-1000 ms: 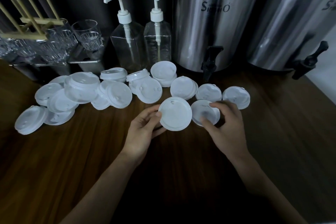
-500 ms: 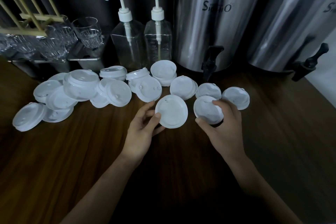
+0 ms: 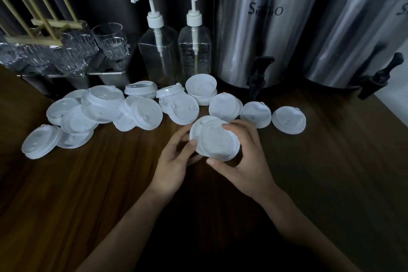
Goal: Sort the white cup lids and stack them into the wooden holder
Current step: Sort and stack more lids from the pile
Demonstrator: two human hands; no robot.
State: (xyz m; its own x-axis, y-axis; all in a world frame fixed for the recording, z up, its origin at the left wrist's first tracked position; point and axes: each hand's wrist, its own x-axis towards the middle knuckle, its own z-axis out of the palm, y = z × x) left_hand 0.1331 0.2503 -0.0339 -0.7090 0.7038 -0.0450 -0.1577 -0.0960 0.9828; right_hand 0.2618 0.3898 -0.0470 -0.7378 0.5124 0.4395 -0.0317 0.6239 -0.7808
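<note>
In the head view we see the left hand (image 3: 174,161) pinching one white lid (image 3: 198,127) by its edge. The right hand (image 3: 247,161) curls round a second lid (image 3: 218,143) that overlaps it, just above the worktop (image 3: 110,183). Behind them loose lids (image 3: 99,112) lie scattered, and the wooden holder (image 3: 44,22) stands at the far left.

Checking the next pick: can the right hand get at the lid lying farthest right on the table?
Probably yes: only bare table lies between the right hand and the farthest-right lid, though the hand grips another lid.
</note>
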